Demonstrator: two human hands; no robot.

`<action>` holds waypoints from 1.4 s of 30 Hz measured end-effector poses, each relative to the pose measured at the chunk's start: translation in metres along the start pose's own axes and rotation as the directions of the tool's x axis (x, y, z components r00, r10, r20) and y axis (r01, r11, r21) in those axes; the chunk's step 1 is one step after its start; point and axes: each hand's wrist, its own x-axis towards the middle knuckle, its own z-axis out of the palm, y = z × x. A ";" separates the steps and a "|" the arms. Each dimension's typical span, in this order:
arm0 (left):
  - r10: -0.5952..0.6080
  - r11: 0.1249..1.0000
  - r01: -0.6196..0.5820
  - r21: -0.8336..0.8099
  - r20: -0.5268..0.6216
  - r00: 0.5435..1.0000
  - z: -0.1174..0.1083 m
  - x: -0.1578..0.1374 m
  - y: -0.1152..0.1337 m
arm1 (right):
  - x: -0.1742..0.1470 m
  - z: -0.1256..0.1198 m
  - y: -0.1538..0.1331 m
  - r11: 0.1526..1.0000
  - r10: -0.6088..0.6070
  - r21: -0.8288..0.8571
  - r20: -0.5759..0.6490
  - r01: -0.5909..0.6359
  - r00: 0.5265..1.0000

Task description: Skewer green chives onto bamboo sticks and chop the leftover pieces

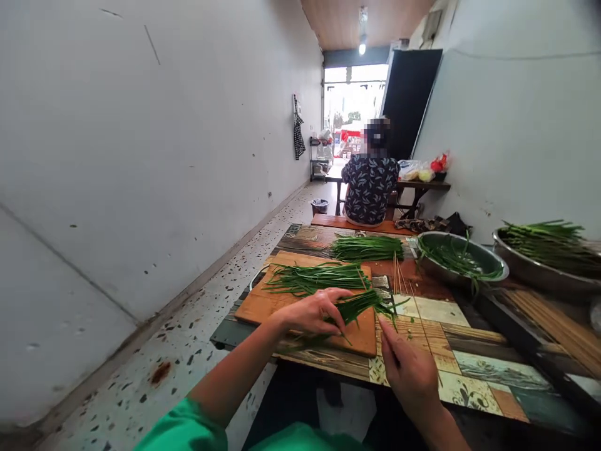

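My left hand point(317, 311) is closed around a small bunch of garlic chives point(359, 305), above the near right part of the wooden cutting board point(258, 300). The bunch's cut ends point right. Just beside those ends, my right hand point(408, 366) is curled with its thumb up; anything pinched in it is too small or hidden to make out. A wider pile of chives point(319, 277) lies across the board. Behind the board rests another stack of chives point(369, 247). Several thin bamboo skewers point(398, 275) lie on the table to the right of the board.
At the right, a metal basin point(462, 257) holds loose chives, with a second fuller basin point(549, 254) beyond it. A long bundle of skewers point(554, 326) lies near the table's right side. Ahead, a person in a patterned top point(370, 188) sits on a bench, back turned.
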 end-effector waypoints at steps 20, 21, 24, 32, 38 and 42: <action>-0.125 0.958 0.191 0.215 -0.289 0.949 -0.047 -0.038 0.015 | 0.023 0.026 0.003 0.965 0.256 -0.090 0.131 -0.245 0.958; -0.088 0.978 0.138 0.156 -0.293 0.952 -0.039 -0.035 0.022 | 0.027 0.021 0.005 0.976 0.209 -0.095 0.153 -0.197 0.966; -0.065 0.998 0.069 0.006 -0.234 0.970 -0.008 -0.021 0.033 | 0.041 0.012 -0.004 0.990 0.129 -0.084 0.196 -0.114 0.972; -0.165 0.969 0.224 0.106 -0.398 0.903 0.027 -0.025 0.026 | 0.055 0.000 -0.070 0.976 0.202 0.064 0.107 -0.210 0.973; -0.413 0.864 0.446 0.233 -0.175 0.894 -0.008 -0.067 0.026 | -0.003 0.033 -0.042 0.864 0.473 0.084 0.203 -0.497 0.857; -0.438 0.896 0.438 0.069 -0.016 0.899 -0.015 -0.049 0.034 | -0.037 0.048 -0.020 0.838 0.537 -0.075 0.298 -0.541 0.789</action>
